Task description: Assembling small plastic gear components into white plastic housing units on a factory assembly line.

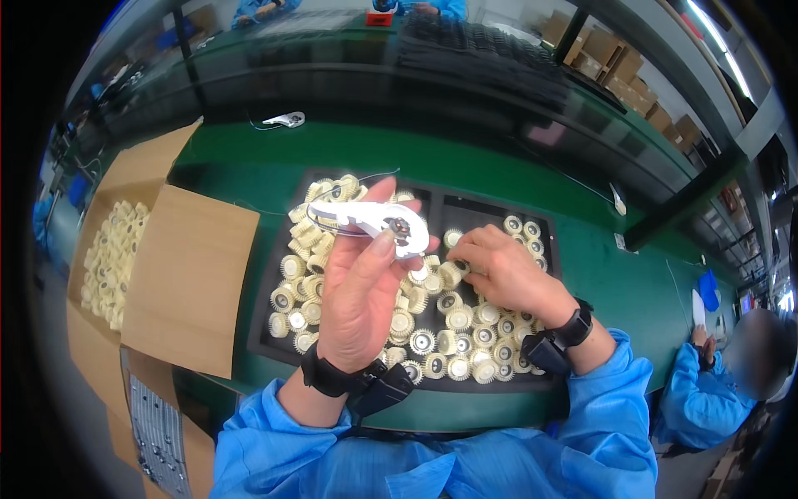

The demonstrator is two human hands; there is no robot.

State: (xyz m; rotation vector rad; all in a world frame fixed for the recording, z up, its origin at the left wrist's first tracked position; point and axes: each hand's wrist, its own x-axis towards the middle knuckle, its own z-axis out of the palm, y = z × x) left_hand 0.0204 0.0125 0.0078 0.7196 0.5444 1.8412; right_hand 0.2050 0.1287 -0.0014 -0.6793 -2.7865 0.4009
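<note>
My left hand (353, 303) is closed on a white curved plastic housing (347, 214), held palm up above a black tray (490, 213). The thumb presses near a dark metal part at the housing's rounded end, and a thin wire runs from the housing. Cream toothed gears (422, 341) fill much of the tray, some with grey centres. To the right, my right hand (514, 273) is low over the tray, its fingertips pinched round one cream gear (454, 272). The fingers partly cover that gear.
An open cardboard box (195, 279) with more cream gears (116, 258) stands left of the tray. On the green bench (357, 148) lie a white housing (287, 120) at the back left and another white part (618, 200) at the right. A co-worker (715, 382) sits at the far right.
</note>
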